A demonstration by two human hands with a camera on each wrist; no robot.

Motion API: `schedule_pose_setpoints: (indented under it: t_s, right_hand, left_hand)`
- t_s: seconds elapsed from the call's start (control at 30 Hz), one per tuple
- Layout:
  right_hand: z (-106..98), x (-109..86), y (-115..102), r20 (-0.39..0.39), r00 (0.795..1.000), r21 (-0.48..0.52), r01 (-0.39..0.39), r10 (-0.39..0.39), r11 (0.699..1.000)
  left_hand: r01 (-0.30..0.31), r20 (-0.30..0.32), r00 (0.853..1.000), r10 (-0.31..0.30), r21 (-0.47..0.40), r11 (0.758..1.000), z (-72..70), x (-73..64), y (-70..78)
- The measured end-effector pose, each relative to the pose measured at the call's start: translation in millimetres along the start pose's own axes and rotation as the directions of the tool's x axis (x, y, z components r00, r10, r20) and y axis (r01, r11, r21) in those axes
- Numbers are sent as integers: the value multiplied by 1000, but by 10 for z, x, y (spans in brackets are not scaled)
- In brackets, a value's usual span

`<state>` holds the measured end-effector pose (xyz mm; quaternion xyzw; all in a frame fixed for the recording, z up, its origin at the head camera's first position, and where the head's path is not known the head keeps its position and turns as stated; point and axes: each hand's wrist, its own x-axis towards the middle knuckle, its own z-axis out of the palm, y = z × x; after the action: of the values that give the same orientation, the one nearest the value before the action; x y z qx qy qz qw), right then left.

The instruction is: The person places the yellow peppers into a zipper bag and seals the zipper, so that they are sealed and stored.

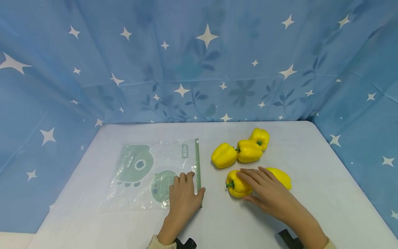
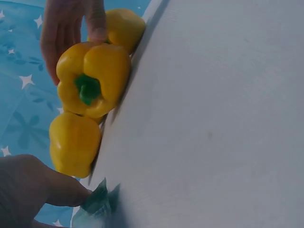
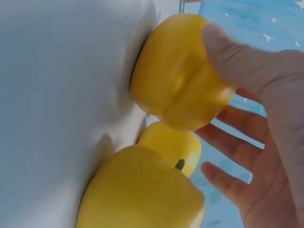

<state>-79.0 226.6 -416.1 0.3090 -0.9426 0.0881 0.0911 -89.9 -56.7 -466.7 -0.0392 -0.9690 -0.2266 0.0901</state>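
Observation:
My right hand (image 1: 267, 190) grips a yellow bell pepper (image 1: 237, 185), thumb on its near side and fingers over the far side; its green stem faces left. In the right wrist view, the thumb presses on the lower part of this pepper (image 3: 175, 71), close to the table. My left hand (image 1: 185, 197) is on the right edge of a clear zip bag (image 1: 124, 197) printed with green cartoon figures. From the left wrist view, my thumb (image 2: 61, 187) meets the bag's raised green edge (image 2: 97, 202); the other fingers are mostly hidden there.
Another yellow pepper (image 1: 281, 178) lies just behind the right hand. Farther back, a left pepper (image 1: 224, 155), a middle pepper (image 1: 249, 151) and a far pepper (image 1: 260, 136) sit close together. A blue star-patterned curtain (image 1: 186, 69) surrounds the white table (image 1: 329, 193).

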Motion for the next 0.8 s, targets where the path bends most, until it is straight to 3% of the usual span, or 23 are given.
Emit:
schedule_pose_setpoints:
  t_s: [0.17,0.43,0.63,0.8]
  right_hand:
    - [3,46,-32,25,1000,-1,-16,16,1000]
    - [64,128,-120,117,992,31,-57,53,998]
    - [120,134,-181,100,995,-17,-24,26,1000]
    - [158,145,-188,50,999,-56,-17,20,998]
  left_hand:
    - [14,0,1000,-14,-47,999,11,1,-26]
    - [22,-7,1000,-24,-206,978,-104,6,-146]
    - [5,23,1000,1,-277,961,-195,-78,-175]
    - [-4,23,1000,11,-277,961,-231,-97,-165]
